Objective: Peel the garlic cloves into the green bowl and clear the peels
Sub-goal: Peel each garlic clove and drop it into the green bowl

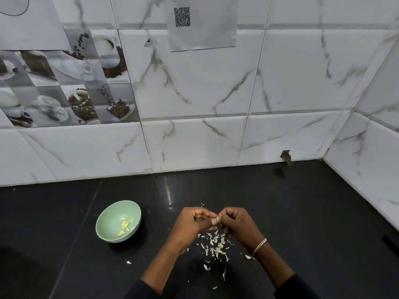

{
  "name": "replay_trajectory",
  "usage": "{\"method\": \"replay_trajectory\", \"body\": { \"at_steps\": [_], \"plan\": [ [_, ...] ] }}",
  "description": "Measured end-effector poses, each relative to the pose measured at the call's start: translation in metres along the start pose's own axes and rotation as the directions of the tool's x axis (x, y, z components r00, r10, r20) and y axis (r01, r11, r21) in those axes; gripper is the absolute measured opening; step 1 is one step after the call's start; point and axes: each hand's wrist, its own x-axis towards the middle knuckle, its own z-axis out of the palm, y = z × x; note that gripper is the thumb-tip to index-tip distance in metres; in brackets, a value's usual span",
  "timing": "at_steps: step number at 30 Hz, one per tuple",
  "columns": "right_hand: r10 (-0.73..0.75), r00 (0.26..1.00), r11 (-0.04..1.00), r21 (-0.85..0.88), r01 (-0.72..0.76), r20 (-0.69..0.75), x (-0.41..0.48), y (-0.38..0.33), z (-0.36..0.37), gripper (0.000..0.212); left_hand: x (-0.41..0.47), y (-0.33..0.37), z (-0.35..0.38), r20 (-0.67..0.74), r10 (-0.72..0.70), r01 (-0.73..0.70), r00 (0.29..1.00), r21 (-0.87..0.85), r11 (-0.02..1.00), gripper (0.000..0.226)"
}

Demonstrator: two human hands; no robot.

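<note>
We hold our left hand (194,221) and right hand (238,225) together above the glossy black tabletop (313,212), both pinching a small pale garlic clove (217,220) at the fingertips. Beneath them lies a scatter of thin white garlic peels (216,244). To the left, apart from the peels, stands the round pale green bowl (108,225), holding a few yellowish peeled cloves (125,225). A silver chain bracelet (260,244) circles our right wrist.

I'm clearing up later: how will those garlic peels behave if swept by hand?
Probably very light and floppy: the peels lie as thin, curled flakes, scattered across the counter. They may flutter or cling to fingers rather than slide together on that glossy surface.
</note>
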Motion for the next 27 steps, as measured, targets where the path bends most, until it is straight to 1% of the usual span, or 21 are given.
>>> {"method": "replay_trajectory", "body": {
  "at_steps": [2,5,9,12,15,17,19,21,22,27],
  "plan": [
    [-0.007,1.000,1.000,-0.005,0.007,0.023,0.000,-0.001,-0.001,0.013,0.000,-0.002,-0.002,0.017,-0.017,0.018,1.000,-0.045,0.999,0.016],
    [-0.002,0.999,1.000,-0.014,0.002,0.050,0.003,0.000,-0.004,0.018,0.002,-0.007,-0.002,0.006,-0.036,0.037,0.999,-0.096,0.995,0.017],
    [-0.002,0.998,0.999,0.054,-0.001,0.070,0.003,0.000,-0.002,0.014,0.001,-0.010,0.002,-0.026,-0.060,0.052,0.998,-0.243,0.969,0.027],
    [0.032,0.998,0.990,0.132,-0.039,0.053,0.005,0.002,-0.001,0.014,0.001,-0.016,0.001,-0.048,-0.082,0.061,0.995,-0.340,0.939,0.015],
    [0.089,0.996,0.985,0.144,-0.092,0.025,0.009,0.009,-0.004,0.022,0.001,-0.023,-0.006,-0.070,-0.127,0.091,0.989,-0.382,0.920,0.017],
    [0.129,0.992,0.989,0.074,-0.128,0.002,0.011,0.018,-0.008,0.031,0.001,-0.026,-0.010,-0.074,-0.153,0.111,0.985,-0.406,0.907,0.019],
    [0.151,0.988,0.987,-0.044,-0.152,-0.030,0.014,0.029,-0.009,0.034,0.000,-0.030,-0.013,-0.088,-0.185,0.130,0.979,-0.434,0.891,0.019],
    [0.150,0.986,0.965,-0.204,-0.163,-0.079,0.018,0.043,-0.010,0.027,-0.002,-0.035,-0.016,-0.107,-0.222,0.148,0.969,-0.464,0.873,0.020],
    [0.150,0.984,0.954,-0.248,-0.170,-0.099,0.021,0.050,-0.010,0.023,-0.004,-0.038,-0.017,-0.114,-0.237,0.156,0.965,-0.477,0.865,0.020],
    [0.232,0.965,0.922,-0.290,-0.258,-0.121,0.035,0.074,-0.012,0.007,-0.009,-0.046,-0.022,-0.146,-0.283,0.172,0.948,-0.514,0.841,0.019]
  ]
}}
